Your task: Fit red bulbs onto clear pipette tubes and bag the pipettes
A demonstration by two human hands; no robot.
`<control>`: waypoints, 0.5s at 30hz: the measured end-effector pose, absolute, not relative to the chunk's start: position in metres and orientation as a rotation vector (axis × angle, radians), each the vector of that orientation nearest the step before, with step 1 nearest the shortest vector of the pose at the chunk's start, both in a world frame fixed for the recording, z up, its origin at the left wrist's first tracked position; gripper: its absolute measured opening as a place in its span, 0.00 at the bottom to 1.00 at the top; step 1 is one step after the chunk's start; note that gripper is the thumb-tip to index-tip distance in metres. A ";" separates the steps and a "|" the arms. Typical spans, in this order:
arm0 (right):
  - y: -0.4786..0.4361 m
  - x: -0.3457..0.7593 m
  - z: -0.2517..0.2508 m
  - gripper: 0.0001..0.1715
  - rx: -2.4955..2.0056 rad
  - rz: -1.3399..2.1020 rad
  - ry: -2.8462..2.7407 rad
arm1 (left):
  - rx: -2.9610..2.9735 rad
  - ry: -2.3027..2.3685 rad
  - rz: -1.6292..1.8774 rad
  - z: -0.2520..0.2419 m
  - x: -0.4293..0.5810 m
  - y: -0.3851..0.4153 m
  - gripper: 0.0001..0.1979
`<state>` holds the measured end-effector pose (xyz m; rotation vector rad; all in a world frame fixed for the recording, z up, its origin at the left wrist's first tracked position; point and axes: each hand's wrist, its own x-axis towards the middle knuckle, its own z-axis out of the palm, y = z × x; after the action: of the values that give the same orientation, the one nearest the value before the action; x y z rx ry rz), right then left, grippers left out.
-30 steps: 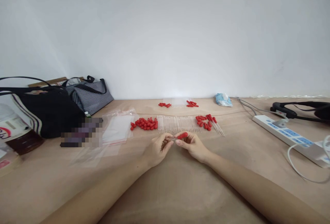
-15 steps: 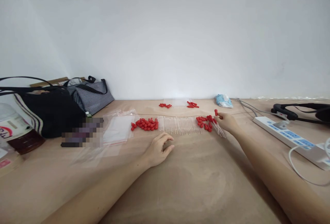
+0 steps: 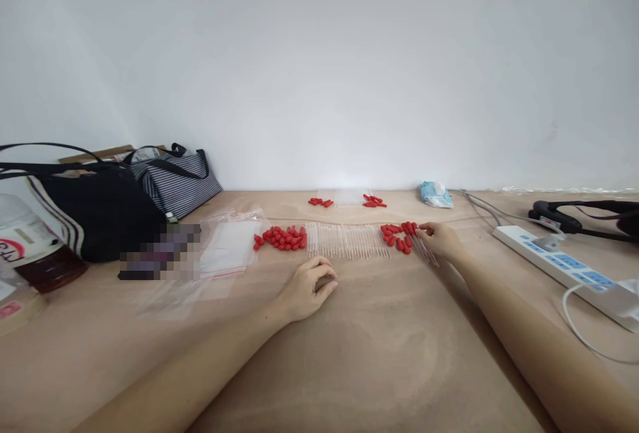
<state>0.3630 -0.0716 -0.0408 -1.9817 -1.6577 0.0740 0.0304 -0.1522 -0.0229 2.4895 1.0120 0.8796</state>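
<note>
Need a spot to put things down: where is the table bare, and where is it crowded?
Bare: the table between left hand and right hand, nearer than the clear tubes; also from right hand to power strip. Crowded: red caps, zip bags, black bag at left.

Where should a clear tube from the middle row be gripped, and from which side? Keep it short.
Probably the near end of a tube in the row of clear tubes, approached from the person's side, just ahead of the left hand. The tubes lie flat, packed side by side and pointing away, so neighbours block their flanks; only the ends look free.
</note>
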 end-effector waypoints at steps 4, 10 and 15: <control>-0.076 0.350 -0.036 0.17 -1.828 0.115 -1.706 | 2.489 1.010 0.873 -0.024 0.030 -0.152 0.04; -0.076 0.320 -0.038 0.20 -1.593 0.140 -1.911 | 2.475 1.008 0.874 -0.023 0.031 -0.152 0.04; -0.067 0.305 -0.045 0.18 -1.690 -0.046 -1.873 | 2.462 1.026 0.885 -0.024 0.031 -0.153 0.05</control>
<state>0.3045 -0.0672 -0.0453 -1.6897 -1.8728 -0.0460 0.0309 -0.1530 -0.0237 2.4615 1.0262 0.8846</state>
